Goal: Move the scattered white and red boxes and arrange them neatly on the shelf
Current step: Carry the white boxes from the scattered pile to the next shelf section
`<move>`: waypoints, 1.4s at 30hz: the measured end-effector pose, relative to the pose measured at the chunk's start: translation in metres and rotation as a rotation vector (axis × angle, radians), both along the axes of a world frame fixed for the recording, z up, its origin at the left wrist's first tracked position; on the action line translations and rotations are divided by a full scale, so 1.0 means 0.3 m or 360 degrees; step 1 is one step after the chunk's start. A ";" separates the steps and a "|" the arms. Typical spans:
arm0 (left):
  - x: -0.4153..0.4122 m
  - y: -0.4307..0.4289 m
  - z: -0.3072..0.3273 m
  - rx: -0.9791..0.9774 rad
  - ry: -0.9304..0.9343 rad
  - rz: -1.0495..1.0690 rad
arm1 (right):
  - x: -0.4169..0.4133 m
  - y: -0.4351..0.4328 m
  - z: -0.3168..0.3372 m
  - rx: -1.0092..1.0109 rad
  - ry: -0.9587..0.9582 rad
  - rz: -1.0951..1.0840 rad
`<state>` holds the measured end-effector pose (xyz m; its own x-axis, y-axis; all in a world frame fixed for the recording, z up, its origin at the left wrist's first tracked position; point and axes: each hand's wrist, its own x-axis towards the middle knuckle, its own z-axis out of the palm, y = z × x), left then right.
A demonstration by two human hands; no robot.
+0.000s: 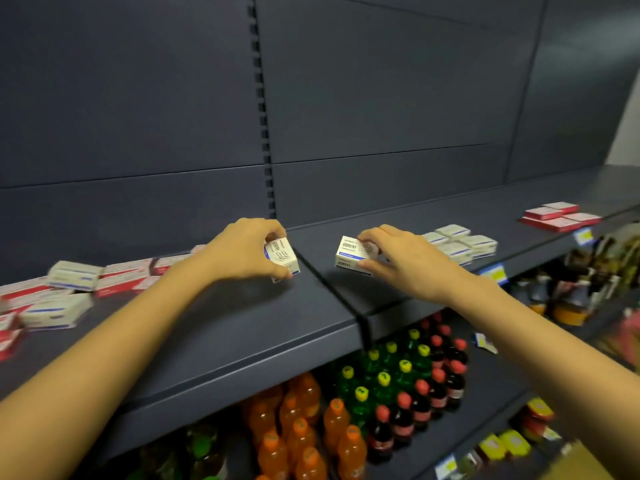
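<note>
My left hand (242, 249) grips a small white box (282, 258) with blue trim, just left of the seam in the dark shelf (214, 327). My right hand (401, 261) grips a second white box (351, 256) just right of that seam. Scattered white and red boxes (72, 289) lie in a loose heap at the far left of the shelf. A tidy group of white boxes (462, 242) sits behind my right hand. Flat red boxes (557, 216) with white ones on top lie farther right.
The dark back panel (381, 98) rises behind the shelf. Below the shelf stand rows of orange, green and dark soda bottles (381, 393). More bottles (568, 292) and price tags fill the lower shelves at right.
</note>
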<state>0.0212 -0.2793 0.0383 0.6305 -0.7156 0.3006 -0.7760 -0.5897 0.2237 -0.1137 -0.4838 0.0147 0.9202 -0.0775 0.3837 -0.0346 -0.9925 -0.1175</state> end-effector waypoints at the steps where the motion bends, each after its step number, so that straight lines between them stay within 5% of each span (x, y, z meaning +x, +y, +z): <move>1: -0.024 -0.055 0.002 -0.0017 -0.0007 -0.0011 | -0.026 -0.046 0.004 0.0002 -0.0008 -0.0004; 12: -0.226 -0.540 -0.056 -0.0111 0.0023 0.0048 | -0.233 -0.532 0.029 0.0018 0.0094 -0.0015; 25: -0.226 -0.694 -0.140 0.0119 0.0157 0.0404 | -0.129 -0.746 0.016 0.0062 0.0183 0.0296; 31: -0.186 -0.618 -0.098 0.0019 0.0793 0.0022 | -0.060 -0.794 0.017 0.0072 0.0248 0.0520; 42: -0.199 -0.648 -0.134 -0.0091 0.0334 0.0181 | 0.037 -0.866 0.044 0.0027 0.0334 0.0839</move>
